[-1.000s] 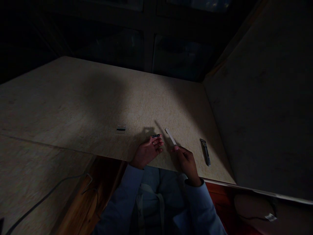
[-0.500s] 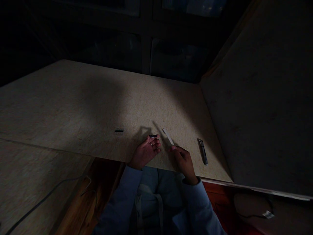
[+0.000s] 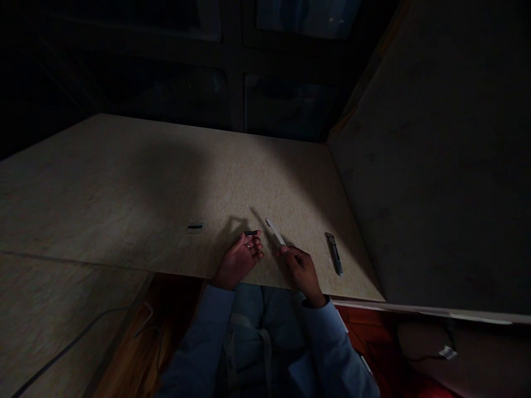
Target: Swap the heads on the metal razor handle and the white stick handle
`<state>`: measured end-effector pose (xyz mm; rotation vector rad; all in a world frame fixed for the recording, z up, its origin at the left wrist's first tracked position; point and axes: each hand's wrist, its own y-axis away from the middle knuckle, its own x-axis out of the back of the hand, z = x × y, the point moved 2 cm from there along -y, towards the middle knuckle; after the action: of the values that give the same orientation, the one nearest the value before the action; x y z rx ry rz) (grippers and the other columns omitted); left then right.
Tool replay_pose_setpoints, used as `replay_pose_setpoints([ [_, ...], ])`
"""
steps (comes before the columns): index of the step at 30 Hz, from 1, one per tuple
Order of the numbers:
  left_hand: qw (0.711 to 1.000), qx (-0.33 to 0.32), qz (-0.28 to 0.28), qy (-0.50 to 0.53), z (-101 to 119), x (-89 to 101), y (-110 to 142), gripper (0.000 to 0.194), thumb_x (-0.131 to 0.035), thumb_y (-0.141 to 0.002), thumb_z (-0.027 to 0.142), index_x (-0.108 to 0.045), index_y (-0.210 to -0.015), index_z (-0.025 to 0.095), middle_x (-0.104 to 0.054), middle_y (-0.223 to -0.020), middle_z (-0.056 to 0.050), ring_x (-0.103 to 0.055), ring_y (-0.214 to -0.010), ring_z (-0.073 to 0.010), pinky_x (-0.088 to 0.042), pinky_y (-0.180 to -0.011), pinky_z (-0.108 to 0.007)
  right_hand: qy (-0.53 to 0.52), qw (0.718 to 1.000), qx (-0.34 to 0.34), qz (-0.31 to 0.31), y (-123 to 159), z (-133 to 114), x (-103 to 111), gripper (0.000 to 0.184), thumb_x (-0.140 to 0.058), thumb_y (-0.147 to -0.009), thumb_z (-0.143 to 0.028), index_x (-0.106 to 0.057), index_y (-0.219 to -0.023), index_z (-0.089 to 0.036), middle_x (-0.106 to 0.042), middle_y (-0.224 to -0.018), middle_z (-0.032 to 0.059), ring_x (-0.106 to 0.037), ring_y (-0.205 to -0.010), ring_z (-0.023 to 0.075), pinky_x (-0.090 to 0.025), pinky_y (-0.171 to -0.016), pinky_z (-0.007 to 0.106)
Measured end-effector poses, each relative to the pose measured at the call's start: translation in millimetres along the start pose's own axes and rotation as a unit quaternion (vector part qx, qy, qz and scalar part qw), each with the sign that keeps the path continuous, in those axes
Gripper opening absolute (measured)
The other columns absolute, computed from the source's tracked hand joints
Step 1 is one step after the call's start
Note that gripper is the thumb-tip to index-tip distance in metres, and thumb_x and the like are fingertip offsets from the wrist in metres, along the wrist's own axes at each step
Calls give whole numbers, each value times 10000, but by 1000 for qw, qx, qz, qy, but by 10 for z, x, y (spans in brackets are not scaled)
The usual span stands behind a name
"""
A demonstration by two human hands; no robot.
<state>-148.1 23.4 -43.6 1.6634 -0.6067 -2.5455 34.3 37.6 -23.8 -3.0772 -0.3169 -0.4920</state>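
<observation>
Just below frame centre, your left hand (image 3: 235, 264) pinches a dark strip (image 3: 250, 233), long axis near-level. Your right hand (image 3: 302, 272) grips a white stick (image 3: 275, 231) slanting up-left, tip right of the strip, apart.

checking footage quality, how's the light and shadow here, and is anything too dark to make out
Head view: dim overall, the tabletop brightest around the middle; head view: shadows fall beyond the left hand and white stick; head view: framed panes mostly near-black, markings on the dark strip too dim to read.
</observation>
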Motion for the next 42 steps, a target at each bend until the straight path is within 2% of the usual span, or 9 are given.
replay_pose_setpoints([
  [8,992,-89,-20,-91,-100,34,39,287,-688,-841,257,-673,-1059,71,-618,-831,-79,-589,-761,-164,-467,-711,-302,-16,1000,4,4,-9,43,8,458,-515,-910,-541,-744,-779,-166,-685,-694,28,-603,-696,192,-430,-617,263],
  [14,986,-119,-17,-116,-152,46,75,409,-765,-773,262,-660,-1128,86,-624,-851,-71,-594,-777,-156,-467,-723,-289,-43,999,13,10,-6,-4,36,425,-529,-900,-514,-743,-767,-172,-690,-708,21,-614,-713,189,-443,-647,261],
  [24,978,-157,21,-134,-190,35,65,340,-735,-821,313,-667,-1089,115,-618,-774,-31,-593,-724,-129,-469,-692,-257,-78,997,22,9,4,4,44,384,-527,-908,-503,-692,-798,-174,-625,-675,1,-540,-642,158,-397,-586,248],
  [29,977,-165,33,-130,-210,55,71,318,-696,-856,332,-670,-1090,119,-622,-794,-38,-590,-745,-127,-463,-723,-263,-87,996,18,15,16,43,24,337,-540,-908,-471,-687,-950,-171,-649,-743,13,-551,-663,160,-420,-620,257],
  [33,974,-172,31,-146,-214,20,90,381,-735,-820,361,-674,-1096,104,-622,-777,-37,-591,-754,-131,-461,-717,-259,-69,997,24,34,29,87,16,349,-537,-911,-453,-665,-1057,-163,-700,-813,49,-607,-733,189,-453,-647,271],
  [38,970,-182,27,-162,-208,6,93,487,-809,-726,431,-687,-1069,106,-631,-766,-35,-589,-743,-129,-469,-710,-253,-45,996,53,62,48,99,-10,307,-513,-913,-357,-630,-1123,-166,-732,-934,75,-660,-810,199,-498,-727,291],
  [42,964,-198,23,-179,-204,4,98,481,-774,-749,477,-696,-1057,115,-632,-781,-45,-585,-749,-133,-475,-714,-264,-25,993,65,93,57,109,-55,305,-493,-899,-301,-615,-1144,-168,-733,-1005,89,-677,-848,201,-519,-740,294],
])
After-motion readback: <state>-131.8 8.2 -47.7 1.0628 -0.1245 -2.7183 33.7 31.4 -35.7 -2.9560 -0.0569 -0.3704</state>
